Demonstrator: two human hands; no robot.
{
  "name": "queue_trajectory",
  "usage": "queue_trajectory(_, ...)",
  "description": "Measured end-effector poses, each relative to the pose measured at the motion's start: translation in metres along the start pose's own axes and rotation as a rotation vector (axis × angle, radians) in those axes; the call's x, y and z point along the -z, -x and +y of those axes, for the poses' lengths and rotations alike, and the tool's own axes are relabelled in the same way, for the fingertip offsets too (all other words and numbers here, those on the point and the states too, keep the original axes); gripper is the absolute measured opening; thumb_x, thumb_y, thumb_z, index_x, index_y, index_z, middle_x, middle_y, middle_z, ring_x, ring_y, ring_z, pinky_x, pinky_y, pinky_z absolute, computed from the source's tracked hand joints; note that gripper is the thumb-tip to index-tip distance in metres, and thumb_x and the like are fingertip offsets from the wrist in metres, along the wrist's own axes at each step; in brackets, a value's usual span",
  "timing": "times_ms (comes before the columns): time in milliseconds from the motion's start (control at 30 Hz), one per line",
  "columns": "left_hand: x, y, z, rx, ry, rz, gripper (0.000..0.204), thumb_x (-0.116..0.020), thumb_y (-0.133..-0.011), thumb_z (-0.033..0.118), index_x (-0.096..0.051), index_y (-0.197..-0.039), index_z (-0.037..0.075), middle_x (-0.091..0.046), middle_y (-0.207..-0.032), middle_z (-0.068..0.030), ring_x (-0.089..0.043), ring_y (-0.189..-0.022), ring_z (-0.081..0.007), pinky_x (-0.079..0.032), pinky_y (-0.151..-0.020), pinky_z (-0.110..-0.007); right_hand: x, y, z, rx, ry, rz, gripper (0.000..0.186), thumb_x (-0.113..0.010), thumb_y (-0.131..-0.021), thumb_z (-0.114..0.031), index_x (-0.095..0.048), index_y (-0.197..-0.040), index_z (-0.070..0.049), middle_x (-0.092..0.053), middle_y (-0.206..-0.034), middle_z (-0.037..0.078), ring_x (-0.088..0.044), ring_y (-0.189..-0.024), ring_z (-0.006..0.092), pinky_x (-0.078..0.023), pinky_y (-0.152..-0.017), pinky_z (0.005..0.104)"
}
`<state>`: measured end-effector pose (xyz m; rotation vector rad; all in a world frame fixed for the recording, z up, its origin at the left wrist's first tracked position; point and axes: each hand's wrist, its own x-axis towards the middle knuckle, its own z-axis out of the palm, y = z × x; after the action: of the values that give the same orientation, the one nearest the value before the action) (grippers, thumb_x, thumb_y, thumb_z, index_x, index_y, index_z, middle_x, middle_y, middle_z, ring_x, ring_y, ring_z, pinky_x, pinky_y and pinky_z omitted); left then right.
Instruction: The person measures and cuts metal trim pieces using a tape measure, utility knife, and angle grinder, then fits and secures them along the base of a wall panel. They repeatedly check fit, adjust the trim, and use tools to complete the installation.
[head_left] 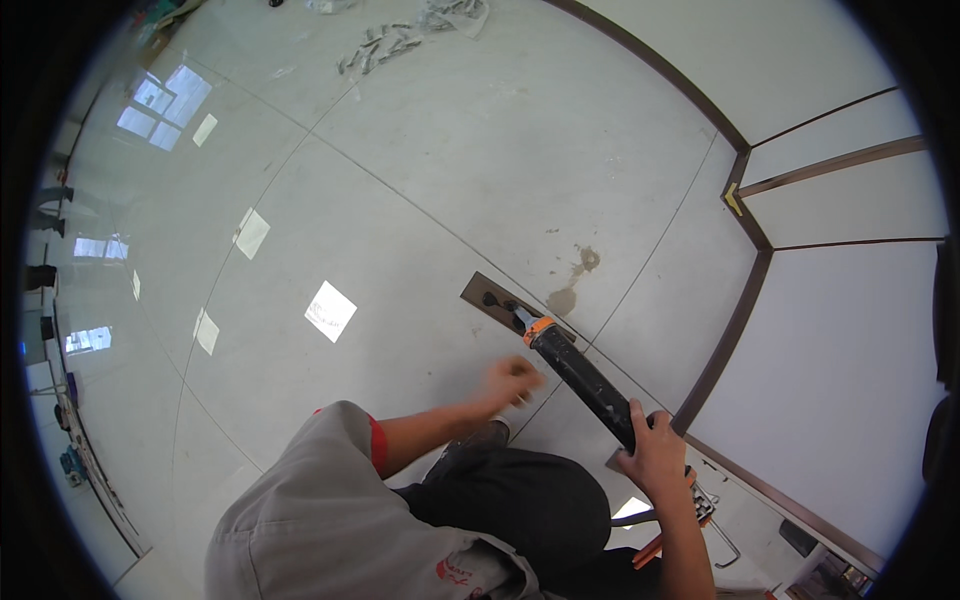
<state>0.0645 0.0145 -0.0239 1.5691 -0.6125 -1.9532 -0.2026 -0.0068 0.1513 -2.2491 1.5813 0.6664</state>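
Note:
My right hand (pixel 655 450) wraps the rear of a caulking gun (pixel 587 382), which has a black barrel and an orange front collar. Its nozzle (pixel 523 316) points down at a short brown strip (pixel 478 284) lying on the floor tiles. Black blobs of sealant or glue (pixel 490 299) sit on that strip. To the left of the barrel, clear of it, my left hand (pixel 513 383) is smeared by motion, so its fingers and anything in them cannot be made out. Orange and metal parts behind my right wrist seem to belong to the gun's handle end.
Dark brown skirting (pixel 728 330) runs along the white wall at right, with a yellow mark (pixel 734 198) at a corner. Wet brownish stains (pixel 562 300) lie beyond the strip. Crumpled scraps (pixel 385 45) lie at the far side. Several bright light patches fall on the glossy tiles.

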Motion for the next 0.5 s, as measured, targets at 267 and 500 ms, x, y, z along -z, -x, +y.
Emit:
queue_trajectory(267, 0.136, -0.05, 0.041, -0.523, -0.926, 0.467, 0.072, -0.083, -0.077, 0.014, -0.054, -0.143, 0.013, -0.054, -0.134, -0.0128, -0.059, -0.116, -0.0307, -0.053, -0.095, -0.042, 0.015, 0.007, 0.007, -0.027, -0.123, -0.071, 0.084, -0.079, -0.071, -0.023, -0.047, -0.149, -0.018, -0.056, -0.118, 0.019, -0.068, -0.093, 0.035, -0.057, -0.08, 0.0444)
queue_trajectory(500, 0.137, -0.061, 0.03, -0.371, -0.837, 0.528, 0.079, -0.084, -0.076, 0.016, -0.049, -0.147, 0.009, -0.053, -0.137, -0.0142, -0.057, -0.122, -0.0327, -0.052, -0.098, -0.042, 0.012, 0.042, 0.021, 0.0, -0.226, -0.015, 0.083, -0.08, -0.069, -0.023, -0.05, -0.147, -0.018, -0.055, -0.121, 0.017, -0.068, -0.091, 0.0344, -0.057, -0.08, 0.0447)
